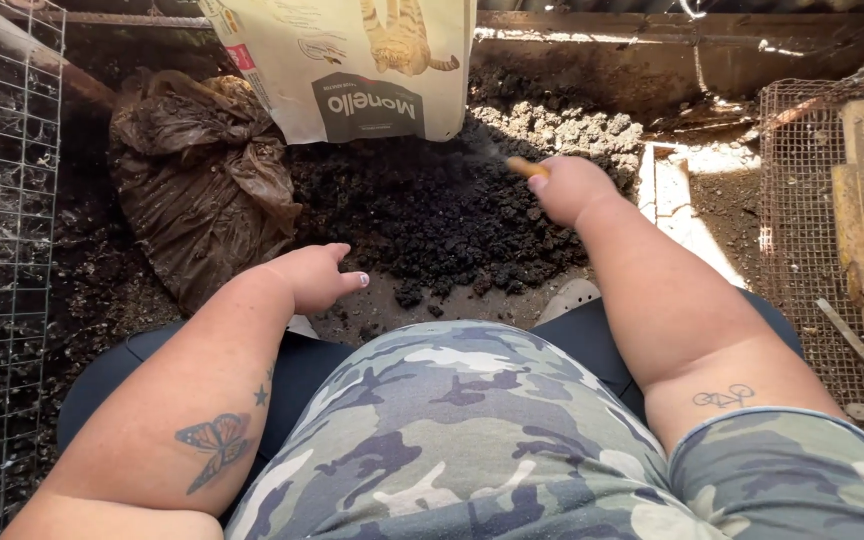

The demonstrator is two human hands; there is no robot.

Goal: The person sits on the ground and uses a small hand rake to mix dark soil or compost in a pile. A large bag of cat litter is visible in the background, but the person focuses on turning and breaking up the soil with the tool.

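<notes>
Dark soil, right hand fisted around wooden handle, left hand loosely curled

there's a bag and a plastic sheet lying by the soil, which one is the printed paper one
The pale paper bag at the top, printed with a striped cat picture. The brown plastic sheet to its left is crumpled, dirty and unprinted, nearer the left hand.

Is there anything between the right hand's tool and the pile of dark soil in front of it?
Nothing visible. The right hand grips an orange handle, whose working end is blurred, right over the dark soil. The pet-food bag and the brown plastic sheet lie behind and beside. The left hand hovers empty nearby.
</notes>
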